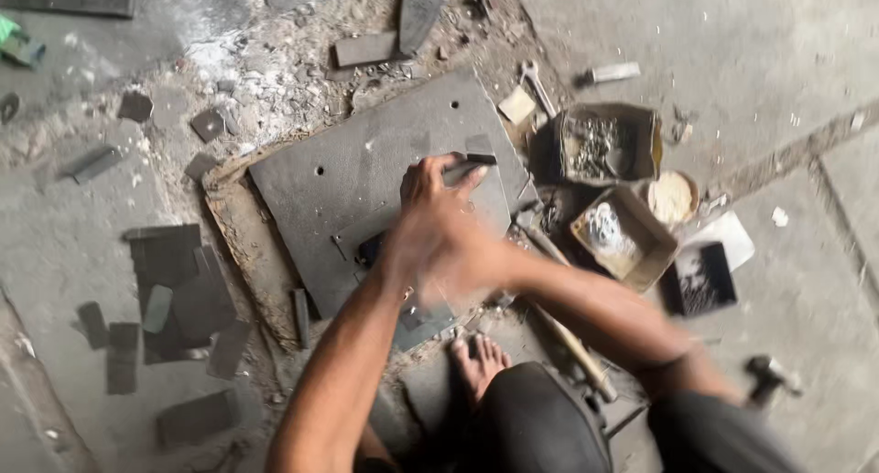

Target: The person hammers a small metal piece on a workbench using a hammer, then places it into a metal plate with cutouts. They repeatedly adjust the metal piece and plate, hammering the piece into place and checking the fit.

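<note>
Head: cardboard boxes (608,143) hold metal bits; hands (439,218) grip strip (469,164).

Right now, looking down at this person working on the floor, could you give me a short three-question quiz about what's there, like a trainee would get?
1. True or false: both hands meet over the large grey metal plate.
2. Which lies to the right of the plate?
A. a row of glass bottles
B. open cardboard boxes of small metal parts
C. a coil of rope
3. Fill in: a bare ____ rests on the floor just below the plate.

Key
1. True. The hands are blurred, but a small dark flat piece shows at the fingertips.
2. B. A spanner lies above them.
3. Foot. A wooden-handled tool lies beside it.
</note>
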